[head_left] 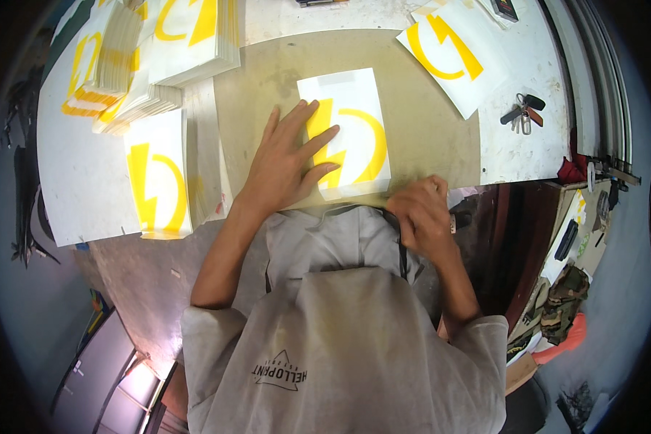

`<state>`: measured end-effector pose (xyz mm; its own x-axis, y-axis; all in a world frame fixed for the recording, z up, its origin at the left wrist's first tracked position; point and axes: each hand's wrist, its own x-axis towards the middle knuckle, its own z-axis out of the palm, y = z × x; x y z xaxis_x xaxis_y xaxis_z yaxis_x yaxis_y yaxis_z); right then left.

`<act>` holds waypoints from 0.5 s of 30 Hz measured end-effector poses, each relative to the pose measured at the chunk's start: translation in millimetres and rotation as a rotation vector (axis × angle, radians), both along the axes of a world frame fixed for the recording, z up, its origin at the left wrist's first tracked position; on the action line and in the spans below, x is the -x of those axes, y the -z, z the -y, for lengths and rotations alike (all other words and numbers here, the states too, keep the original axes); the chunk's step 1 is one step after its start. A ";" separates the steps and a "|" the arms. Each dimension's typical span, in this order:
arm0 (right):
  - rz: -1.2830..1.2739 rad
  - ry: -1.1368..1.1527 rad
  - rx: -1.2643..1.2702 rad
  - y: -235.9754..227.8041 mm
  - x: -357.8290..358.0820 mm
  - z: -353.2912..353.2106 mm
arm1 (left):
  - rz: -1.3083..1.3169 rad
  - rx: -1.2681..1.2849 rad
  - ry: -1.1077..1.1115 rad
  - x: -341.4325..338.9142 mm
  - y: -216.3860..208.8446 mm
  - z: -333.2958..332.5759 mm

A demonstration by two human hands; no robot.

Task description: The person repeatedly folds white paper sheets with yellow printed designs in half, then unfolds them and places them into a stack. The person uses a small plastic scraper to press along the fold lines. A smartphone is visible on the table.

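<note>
Since it looks like thin paper, the white-and-yellow envelope [358,134] at twelve o'clock on the counter [503,159] should be light, easily creased, best pressed flat near its edges. The left hand's [289,155] fingers spread across it; the right hand's [419,210] curl by its five-o'clock corner, grip unclear.

ylw bolt [327,114] on wht paper [353,141], shirt [362,318] is gry.

white packet [358,137]: smooth paper | tan board [441,137]: matt, stained | shirt [369,340]: matt cloth | keys [526,128]: metal
</note>
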<state>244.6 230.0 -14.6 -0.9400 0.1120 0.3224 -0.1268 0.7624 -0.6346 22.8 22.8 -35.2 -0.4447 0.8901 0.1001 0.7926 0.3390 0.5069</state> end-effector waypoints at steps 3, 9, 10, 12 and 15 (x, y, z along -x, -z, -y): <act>0.081 -0.046 0.001 6.2 -20.2 9.7 | -0.059 0.033 -0.037 -3.8 0.5 2.8; 0.027 0.331 0.193 23.7 -9.6 -16.1 | -0.089 -0.038 -0.059 -17.5 1.5 -5.5; 0.043 0.393 0.076 25.8 -1.5 -21.0 | -0.086 -0.064 -0.049 -18.7 2.4 -11.8; 0.078 0.506 -0.165 23.0 15.4 -29.6 | -0.074 -0.011 0.135 -18.7 -1.8 -26.8; 0.030 0.409 -0.242 19.4 17.9 -17.5 | -0.100 0.069 0.253 -21.6 2.3 -31.3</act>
<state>226.7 247.5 -34.0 -0.8439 0.3996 0.3578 0.2300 0.8723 -0.4316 44.4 54.1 -37.4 -0.1983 0.9778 0.0678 0.9012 0.1547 0.4049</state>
